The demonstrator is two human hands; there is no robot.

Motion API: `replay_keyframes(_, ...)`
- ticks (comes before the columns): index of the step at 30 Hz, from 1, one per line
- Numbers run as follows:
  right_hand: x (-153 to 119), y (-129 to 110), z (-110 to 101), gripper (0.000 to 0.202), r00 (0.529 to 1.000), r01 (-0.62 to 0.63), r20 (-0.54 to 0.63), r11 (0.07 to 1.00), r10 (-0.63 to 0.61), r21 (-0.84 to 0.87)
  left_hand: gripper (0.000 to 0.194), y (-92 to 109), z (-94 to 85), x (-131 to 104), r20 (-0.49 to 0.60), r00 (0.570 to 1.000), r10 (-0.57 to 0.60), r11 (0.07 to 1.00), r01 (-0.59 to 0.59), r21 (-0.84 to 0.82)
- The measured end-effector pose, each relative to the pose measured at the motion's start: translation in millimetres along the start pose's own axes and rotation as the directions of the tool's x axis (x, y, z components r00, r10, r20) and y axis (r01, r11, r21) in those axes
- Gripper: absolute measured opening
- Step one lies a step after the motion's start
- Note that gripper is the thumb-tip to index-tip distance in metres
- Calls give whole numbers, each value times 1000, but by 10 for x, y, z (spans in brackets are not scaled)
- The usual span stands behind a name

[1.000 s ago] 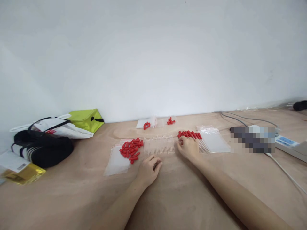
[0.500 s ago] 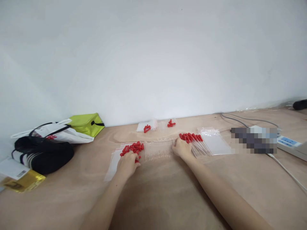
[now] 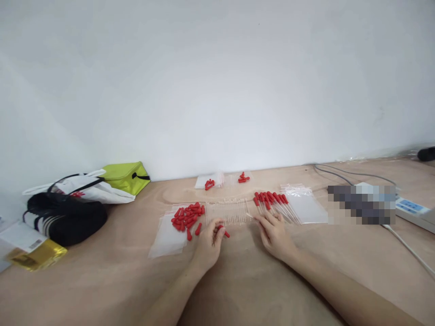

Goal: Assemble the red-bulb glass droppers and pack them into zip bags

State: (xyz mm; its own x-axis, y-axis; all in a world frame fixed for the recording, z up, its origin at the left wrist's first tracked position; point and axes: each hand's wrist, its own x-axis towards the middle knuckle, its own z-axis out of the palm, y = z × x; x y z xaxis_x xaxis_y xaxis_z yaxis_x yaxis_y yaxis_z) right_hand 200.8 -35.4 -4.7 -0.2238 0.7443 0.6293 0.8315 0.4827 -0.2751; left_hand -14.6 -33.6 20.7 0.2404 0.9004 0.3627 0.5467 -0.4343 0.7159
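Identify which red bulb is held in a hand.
The red bulb in the left hand, sticking out toward picture right; the other red bulbs in view lie unheld.

We take this for a makeshift work corner, though whether in a home, an office or a small workshop we cannot tell. We see a wood-grain tabletop (image 3: 244, 280) against a plain pale wall (image 3: 238, 90), laid with red rubber bulbs (image 3: 188, 217), thin clear pipette tubes (image 3: 226, 213) and resealable plastic bags (image 3: 170, 240). Everyday belongings (a lime-green bag (image 3: 125, 178), a white tote (image 3: 113, 194)) share the surface with a power strip (image 3: 413, 207).
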Motion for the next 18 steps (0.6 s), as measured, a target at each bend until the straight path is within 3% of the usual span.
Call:
replay_keyframes(2,-135,23,-36,27,998,53,19,997,-54,64,15,15,91,-60,64,997,43,998,-40,-47)
replay_keyframes(5,-182,2,-57,26,997,32,60,991,-40,129,9,30,118,-93,116,992,39,997,-31,-72)
replay_keyframes(12,-106,-123,-61,23,985,65,145,979,-94,194,4,18,119,-92,62,997,-43,997,47,-67)
replay_keyframes(15,-109,-134,-77,22,981,80,157,977,-112,197,15,47,109,-99,89,996,13,999,-10,-37)
replay_keyframes(18,-107,-140,-88,22,978,101,162,975,-134,200,14,80,87,-95,111,990,84,996,-85,4)
